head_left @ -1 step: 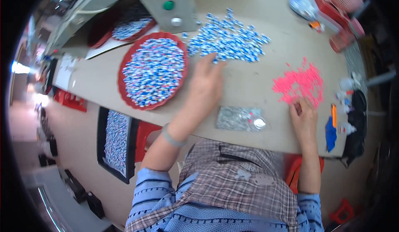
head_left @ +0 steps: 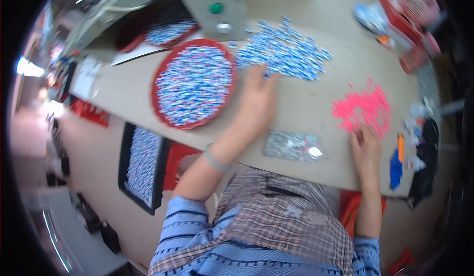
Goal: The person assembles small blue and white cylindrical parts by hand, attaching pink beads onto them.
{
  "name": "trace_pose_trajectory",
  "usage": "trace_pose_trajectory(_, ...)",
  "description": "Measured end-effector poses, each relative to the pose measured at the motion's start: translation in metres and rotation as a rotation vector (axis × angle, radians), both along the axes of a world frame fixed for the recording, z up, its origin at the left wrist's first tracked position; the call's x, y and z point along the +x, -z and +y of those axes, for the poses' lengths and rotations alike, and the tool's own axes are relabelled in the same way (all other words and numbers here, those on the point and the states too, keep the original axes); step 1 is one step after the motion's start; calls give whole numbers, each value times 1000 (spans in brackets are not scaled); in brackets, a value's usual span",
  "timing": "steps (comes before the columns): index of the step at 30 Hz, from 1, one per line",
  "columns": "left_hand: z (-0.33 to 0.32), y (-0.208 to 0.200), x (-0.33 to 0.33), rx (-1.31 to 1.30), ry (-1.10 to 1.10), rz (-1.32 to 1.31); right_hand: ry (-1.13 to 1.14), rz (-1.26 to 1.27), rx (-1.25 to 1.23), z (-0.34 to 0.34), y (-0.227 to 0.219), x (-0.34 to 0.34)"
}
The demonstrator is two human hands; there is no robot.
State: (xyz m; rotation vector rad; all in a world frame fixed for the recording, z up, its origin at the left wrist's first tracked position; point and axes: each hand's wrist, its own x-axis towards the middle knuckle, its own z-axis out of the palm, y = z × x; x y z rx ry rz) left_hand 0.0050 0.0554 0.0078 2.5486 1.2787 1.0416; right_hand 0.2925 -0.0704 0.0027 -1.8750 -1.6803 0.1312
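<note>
My left hand reaches to the near edge of a loose heap of small blue-and-white pieces. Its fingers are stretched out and somewhat apart, a little blurred, with a blue piece showing near the tips. Left of it stands a red scalloped tray filled with similar pieces. On the right, my right hand rests at the near edge of a spread of tiny pink pieces. Its thumb and fingers are curled together; whatever they pinch is too small to make out.
A clear bag with a round shiny item lies between my arms. A grey machine with buttons stands at the far left. Below the table edge is a black tray of pieces. A pink fan and small bottles line the right.
The whole view has shifted slightly, so everything sits a bit farther right and lower. Both hands keep about the same places beside their heaps.
</note>
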Motion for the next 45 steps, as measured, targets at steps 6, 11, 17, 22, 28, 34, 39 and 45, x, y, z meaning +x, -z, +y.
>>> trace_pose_trajectory(6,35,55,46,-62,-178,20,26,7,-12,-25,13,25)
trace_pose_trajectory(11,31,42,27,-165,-164,-72,-29,16,-67,-9,16,20)
trace_pose_trajectory(17,28,35,30,-92,-74,-226,-90,-115,-52,-8,5,10)
trace_pose_trajectory(22,22,44,20,-17,-165,-121,-150,-69,-67,-14,6,10)
trace_pose_trajectory(28,24,56,24,41,-122,-81,-192,-183,-18,-20,3,2)
trace_pose_trajectory(34,15,47,21,19,-145,-138,-182,-116,-2,-17,21,13)
trace_pose_trajectory(39,-7,23,21,-117,-2,-496,-136,311,-39,-10,21,21)
trace_pose_trajectory(45,-71,-39,35,-284,340,-633,-304,850,-52,-23,-44,-40)
